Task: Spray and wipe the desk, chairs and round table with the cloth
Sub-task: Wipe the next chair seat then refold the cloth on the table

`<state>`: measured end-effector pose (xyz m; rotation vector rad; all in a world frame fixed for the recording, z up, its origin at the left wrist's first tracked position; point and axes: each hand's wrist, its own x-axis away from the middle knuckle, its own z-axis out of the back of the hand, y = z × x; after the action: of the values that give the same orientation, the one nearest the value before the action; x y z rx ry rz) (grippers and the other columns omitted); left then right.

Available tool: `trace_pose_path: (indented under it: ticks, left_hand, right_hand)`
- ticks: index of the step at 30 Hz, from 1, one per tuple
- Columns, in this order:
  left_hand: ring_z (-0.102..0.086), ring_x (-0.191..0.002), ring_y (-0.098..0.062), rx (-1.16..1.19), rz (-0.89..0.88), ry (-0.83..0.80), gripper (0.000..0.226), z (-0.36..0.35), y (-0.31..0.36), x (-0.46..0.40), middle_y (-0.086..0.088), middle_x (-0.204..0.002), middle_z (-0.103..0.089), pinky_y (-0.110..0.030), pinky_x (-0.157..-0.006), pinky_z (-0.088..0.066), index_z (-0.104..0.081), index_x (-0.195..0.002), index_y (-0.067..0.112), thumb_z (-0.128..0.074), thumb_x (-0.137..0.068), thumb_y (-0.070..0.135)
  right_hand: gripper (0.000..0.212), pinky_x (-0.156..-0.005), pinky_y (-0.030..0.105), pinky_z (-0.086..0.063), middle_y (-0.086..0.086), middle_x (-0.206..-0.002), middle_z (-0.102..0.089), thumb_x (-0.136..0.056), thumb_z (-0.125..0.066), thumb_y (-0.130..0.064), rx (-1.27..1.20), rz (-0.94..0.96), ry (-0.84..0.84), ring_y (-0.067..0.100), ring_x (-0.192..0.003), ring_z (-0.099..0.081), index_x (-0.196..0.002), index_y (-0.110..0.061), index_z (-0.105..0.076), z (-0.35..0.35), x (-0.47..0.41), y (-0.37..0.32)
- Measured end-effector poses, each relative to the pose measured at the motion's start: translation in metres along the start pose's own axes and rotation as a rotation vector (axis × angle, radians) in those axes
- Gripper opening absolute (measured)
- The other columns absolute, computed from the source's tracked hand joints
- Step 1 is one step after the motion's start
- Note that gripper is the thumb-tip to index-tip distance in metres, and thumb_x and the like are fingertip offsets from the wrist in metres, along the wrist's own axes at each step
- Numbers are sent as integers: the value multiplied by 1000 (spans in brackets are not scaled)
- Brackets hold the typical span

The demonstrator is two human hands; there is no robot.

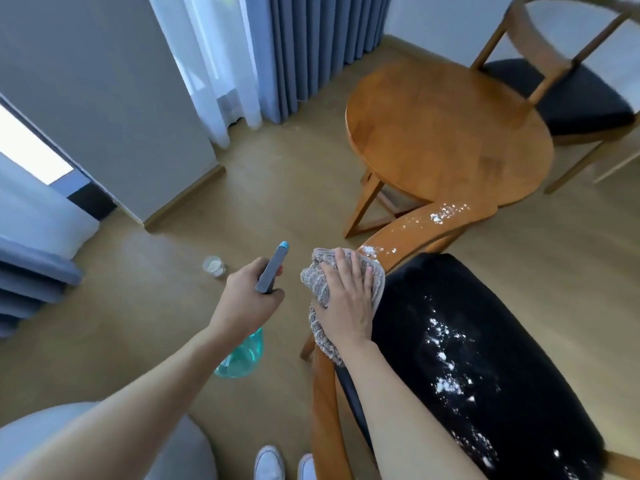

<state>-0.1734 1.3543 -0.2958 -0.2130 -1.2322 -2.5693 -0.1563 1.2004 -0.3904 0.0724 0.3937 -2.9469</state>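
- Grey cloth point(320, 289) at frame centre, pressed flat-fingered by right hand point(346, 299) onto the wooden chair backrest point(415, 226)
- Left hand point(247, 296) grips teal spray bottle point(242, 355), fingers curled

No readable text, label, brand, number or sign anywhere in view. Nothing legible on the spray bottle point(242, 351), the cloth point(320, 292) or the small jar point(214, 266) on the floor.

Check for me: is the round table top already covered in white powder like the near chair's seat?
No. The round table shows bare wood, while white specks lie on the near chair's black seat and wooden backrest.
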Motion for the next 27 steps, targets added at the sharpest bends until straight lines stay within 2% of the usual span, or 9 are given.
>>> trace_pose_path:
  ticks: [4, 7, 10, 13, 17, 22, 27]
  left_hand:
    - [-45, -58, -8, -52, -26, -57, 26, -18, 8, -23, 11, -60, -47, -12, -52, -34, -64, -98, 11, -58, -76, -3]
    - [-48, -62, -9, -60, -32, -78, 27, -31, 19, -43, 13, -71, -55, -20, -58, -38, -64, -100, 11, -59, -77, -3]
    - [-53, -70, -13, -84, -34, -102, 28, -40, 33, -65, 6, -87, -64, -20, -63, -41, -64, -101, 12, -59, -77, -2]
    - [-58, -78, -21, -95, -46, -116, 28, -47, 48, -88, -3, -94, -67, -25, -66, -45, -63, -100, 16, -60, -77, 0]
    - [-61, -86, -26, -82, -59, -128, 29, -59, 67, -112, -3, -96, -66, -34, -73, -50, -61, -98, 21, -60, -78, 1]
    - [-59, -83, -22, -103, -131, -204, 29, -76, 85, -134, -4, -96, -66, -22, -67, -44, -63, -101, 17, -60, -77, 0]
    - [-60, -83, -24, -132, -197, -312, 28, -95, 100, -164, -6, -97, -67, -21, -69, -45, -62, -101, 17, -61, -78, 1]
  right_hand:
    - [68, -117, 48, -5, 8, -154, -28, -77, -74, -35, -19, -25, 46, 29, -145, -15, -137, -19, -47, -2, -18, 11]
    - [67, -115, 47, -10, 8, -151, -35, -74, -76, -38, -18, -67, 118, 31, -143, -24, -134, -19, -52, -2, -35, 23]
    - [67, -114, 48, -16, 9, -148, -40, -72, -78, -41, 1, -132, 204, 31, -140, -30, -130, -18, -55, -2, -54, 37]
    - [66, -117, 48, -14, 10, -149, -39, -75, -75, -43, 5, -185, 264, 31, -140, -30, -132, -16, -55, -1, -72, 53]
    - [64, -116, 47, -14, 10, -150, -37, -79, -70, -44, 17, -265, 279, 30, -141, -27, -134, -15, -53, 4, -87, 71]
    - [62, -116, 44, -6, 9, -151, -36, -82, -67, -45, 16, -344, 298, 30, -142, -27, -134, -15, -53, 7, -105, 89]
    - [60, -117, 43, -3, 9, -153, -31, -86, -64, -40, 3, -456, 303, 29, -144, -21, -138, -14, -48, 14, -126, 116]
